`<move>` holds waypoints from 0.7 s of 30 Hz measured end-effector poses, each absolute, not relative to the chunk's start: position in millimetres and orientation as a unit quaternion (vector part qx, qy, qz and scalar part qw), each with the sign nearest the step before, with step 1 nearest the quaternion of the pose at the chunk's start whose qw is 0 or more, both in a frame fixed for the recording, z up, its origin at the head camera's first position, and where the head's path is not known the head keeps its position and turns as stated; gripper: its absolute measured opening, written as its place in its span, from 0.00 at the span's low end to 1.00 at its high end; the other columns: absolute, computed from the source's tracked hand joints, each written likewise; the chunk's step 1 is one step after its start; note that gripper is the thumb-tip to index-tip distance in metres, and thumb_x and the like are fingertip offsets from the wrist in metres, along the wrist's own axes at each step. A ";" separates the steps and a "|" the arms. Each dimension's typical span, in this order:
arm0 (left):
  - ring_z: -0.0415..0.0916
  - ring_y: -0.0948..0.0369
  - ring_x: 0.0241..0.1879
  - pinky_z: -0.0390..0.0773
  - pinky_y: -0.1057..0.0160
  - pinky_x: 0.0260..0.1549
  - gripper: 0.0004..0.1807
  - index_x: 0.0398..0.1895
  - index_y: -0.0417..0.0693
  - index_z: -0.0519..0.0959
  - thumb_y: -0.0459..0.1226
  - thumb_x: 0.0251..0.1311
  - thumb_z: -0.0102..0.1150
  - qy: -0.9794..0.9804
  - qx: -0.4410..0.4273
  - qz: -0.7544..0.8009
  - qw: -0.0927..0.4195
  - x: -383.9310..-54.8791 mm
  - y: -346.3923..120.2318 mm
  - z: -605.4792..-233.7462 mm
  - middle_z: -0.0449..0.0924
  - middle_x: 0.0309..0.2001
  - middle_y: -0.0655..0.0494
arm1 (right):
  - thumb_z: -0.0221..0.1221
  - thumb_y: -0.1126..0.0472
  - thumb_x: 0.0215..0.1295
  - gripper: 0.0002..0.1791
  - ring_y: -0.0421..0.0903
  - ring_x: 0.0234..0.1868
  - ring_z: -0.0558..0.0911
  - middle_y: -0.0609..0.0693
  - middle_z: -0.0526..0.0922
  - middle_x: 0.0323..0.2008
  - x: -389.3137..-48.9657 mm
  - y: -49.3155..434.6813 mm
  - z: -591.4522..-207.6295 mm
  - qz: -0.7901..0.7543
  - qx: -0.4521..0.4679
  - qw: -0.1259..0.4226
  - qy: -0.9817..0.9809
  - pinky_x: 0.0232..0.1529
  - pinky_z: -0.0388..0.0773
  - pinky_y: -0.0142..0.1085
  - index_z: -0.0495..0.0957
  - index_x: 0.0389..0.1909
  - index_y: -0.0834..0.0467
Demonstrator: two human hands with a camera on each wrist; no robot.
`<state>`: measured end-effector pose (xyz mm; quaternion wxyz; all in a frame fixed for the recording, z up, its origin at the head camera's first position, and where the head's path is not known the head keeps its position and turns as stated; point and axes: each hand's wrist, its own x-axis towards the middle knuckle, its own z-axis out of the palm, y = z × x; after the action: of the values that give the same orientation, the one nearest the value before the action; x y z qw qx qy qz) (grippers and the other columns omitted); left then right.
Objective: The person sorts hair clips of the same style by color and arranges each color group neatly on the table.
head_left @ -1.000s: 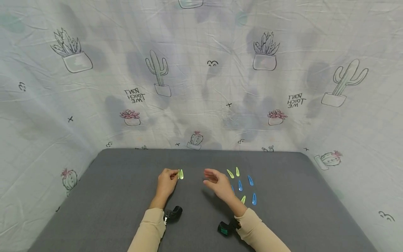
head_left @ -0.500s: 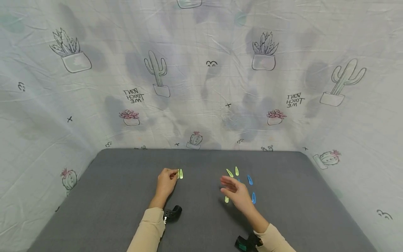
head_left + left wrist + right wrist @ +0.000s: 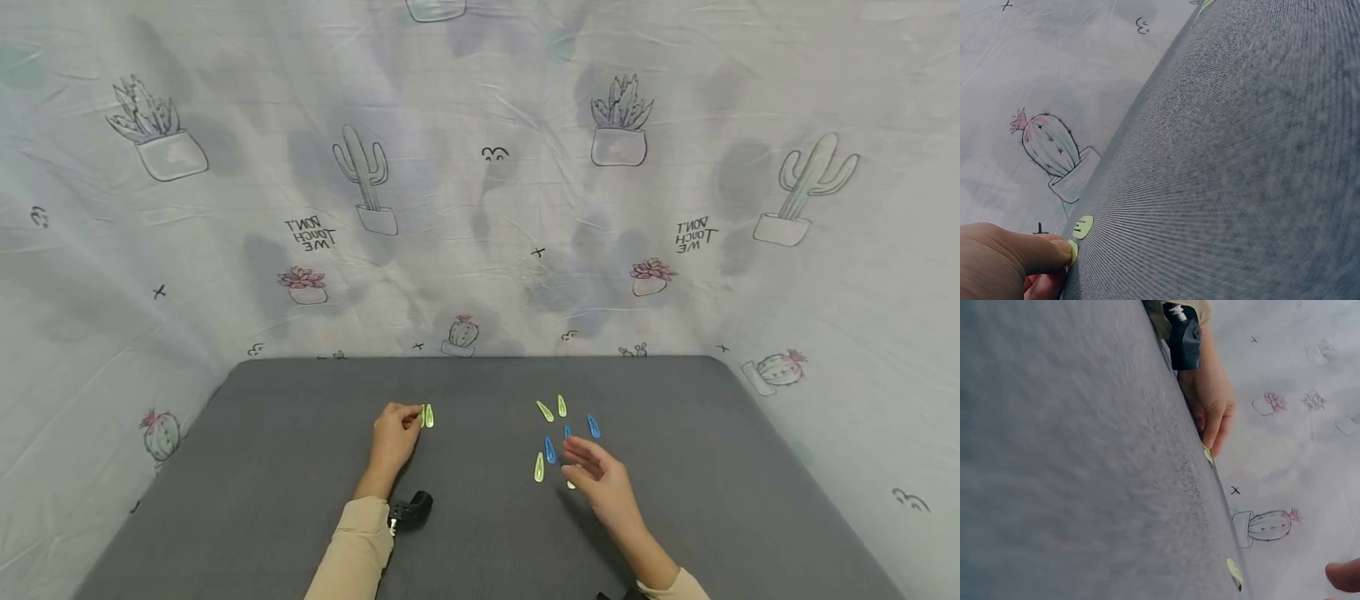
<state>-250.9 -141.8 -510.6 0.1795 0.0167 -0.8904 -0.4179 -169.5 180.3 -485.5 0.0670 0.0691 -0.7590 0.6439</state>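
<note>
Pinched lime clip (image 3: 1074, 250), twin (image 3: 430, 416) just beside; scattered lime clips (image 3: 539, 467), blue clips (image 3: 551, 450)

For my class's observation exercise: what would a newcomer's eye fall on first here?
A pale cactus-printed cloth backdrop rises behind the grey table. Blue teardrop clips and yellow-green ones lie near the right hand. Further left, the left hand pinches a yellow-green clip beside another.
</note>
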 end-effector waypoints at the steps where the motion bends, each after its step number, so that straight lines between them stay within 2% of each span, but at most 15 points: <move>1: 0.76 0.54 0.34 0.77 0.58 0.35 0.09 0.40 0.37 0.84 0.29 0.56 0.62 -0.891 0.015 -0.416 0.181 -251.1 -142.0 -510.8 0.76 0.35 0.46 | 0.62 0.72 0.57 0.25 0.51 0.52 0.80 0.69 0.77 0.53 -167.7 181.6 -486.6 0.644 0.058 0.067 -0.760 0.46 0.75 0.22 0.71 0.56 0.73; 5: 0.76 0.55 0.34 0.77 0.59 0.35 0.09 0.40 0.36 0.84 0.29 0.55 0.62 -0.890 0.019 -0.418 0.179 -251.5 -142.5 -510.3 0.76 0.35 0.46 | 0.62 0.73 0.56 0.25 0.49 0.51 0.81 0.68 0.78 0.52 -162.0 185.8 -490.4 0.633 0.022 0.071 -0.770 0.44 0.77 0.22 0.72 0.56 0.72; 12: 0.76 0.55 0.35 0.77 0.59 0.35 0.10 0.41 0.36 0.84 0.29 0.57 0.61 -0.891 0.024 -0.419 0.171 -252.7 -144.6 -509.4 0.76 0.36 0.46 | 0.63 0.72 0.56 0.25 0.57 0.52 0.80 0.65 0.79 0.51 -158.0 189.8 -494.4 0.599 -0.024 0.059 -0.798 0.44 0.77 0.24 0.72 0.56 0.70; 21: 0.76 0.54 0.36 0.77 0.58 0.36 0.10 0.42 0.36 0.83 0.29 0.57 0.61 -0.890 0.022 -0.425 0.162 -252.8 -144.5 -509.8 0.76 0.36 0.46 | 0.65 0.70 0.55 0.23 0.55 0.48 0.83 0.64 0.82 0.48 -158.3 186.9 -495.6 0.538 -0.039 0.081 -0.838 0.42 0.79 0.27 0.75 0.53 0.70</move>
<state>-252.8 -144.5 -509.8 0.1616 0.0221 -0.8902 -0.4253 -158.3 186.9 -495.6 0.0808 -0.0390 -0.8384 0.5376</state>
